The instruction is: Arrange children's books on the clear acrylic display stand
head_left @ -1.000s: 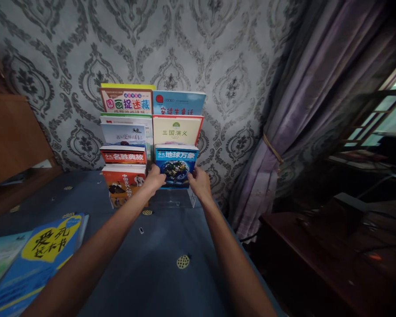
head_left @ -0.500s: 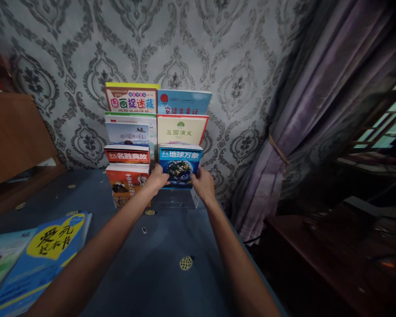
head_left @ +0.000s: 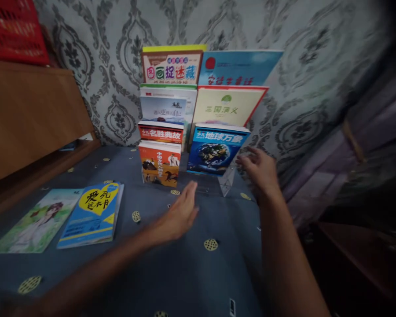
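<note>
Books stand in tiers on a clear stand against the wall. At the front right is a blue book with a globe on its cover. My right hand hovers just right of it, fingers apart and holding nothing. My left hand is over the table in front of the stand, fingers stretched out and empty. To the left of the globe book stands an orange book, with a red book behind it. Higher up are a cream book with a red edge and a light blue book.
On the dark blue tablecloth, a blue book with a yellow heart lies beside a green illustrated book. A wooden cabinet with a red basket on top stands left. A purple curtain hangs right.
Both my hands have let go of the globe book, which stays on the stand. The left hand has drawn back toward me, the right outward. The view has shifted left.
</note>
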Tool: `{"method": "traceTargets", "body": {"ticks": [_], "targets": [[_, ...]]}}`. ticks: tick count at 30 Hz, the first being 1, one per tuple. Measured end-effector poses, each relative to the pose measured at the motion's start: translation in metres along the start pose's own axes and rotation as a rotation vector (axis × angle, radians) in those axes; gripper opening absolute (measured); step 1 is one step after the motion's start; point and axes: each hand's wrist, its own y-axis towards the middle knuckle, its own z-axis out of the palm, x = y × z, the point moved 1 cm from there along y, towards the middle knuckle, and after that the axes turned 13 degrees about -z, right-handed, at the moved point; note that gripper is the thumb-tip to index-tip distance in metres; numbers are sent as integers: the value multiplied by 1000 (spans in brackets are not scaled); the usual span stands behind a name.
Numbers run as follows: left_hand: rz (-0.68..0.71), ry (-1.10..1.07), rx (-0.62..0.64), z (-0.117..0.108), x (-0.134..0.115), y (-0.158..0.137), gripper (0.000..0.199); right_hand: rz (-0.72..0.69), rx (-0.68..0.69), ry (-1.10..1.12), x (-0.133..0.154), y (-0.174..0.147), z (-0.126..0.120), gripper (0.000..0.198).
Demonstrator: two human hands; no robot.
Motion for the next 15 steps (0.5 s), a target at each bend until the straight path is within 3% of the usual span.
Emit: {"method": "traceTargets", "body": {"ticks": [3, 6, 9, 11, 15], "targets": [[-67, 125, 57, -18, 29, -48, 52, 76, -150, 167, 14, 2, -11, 29], [-89, 200, -6, -52, 58, -79, 39, -75, -312, 232, 50, -2, -15, 12], [-115, 319, -171, -93, 86, -99, 35, -257, -288, 297, 94, -16, -3, 12], [-181, 416, -307, -121, 109, -108, 35, -321, -176, 339, 121, -35, 15, 14], [-463, 570, -569, -168, 158, -124, 42, -371, 444, 377, 159, -94, 76, 24]]}}
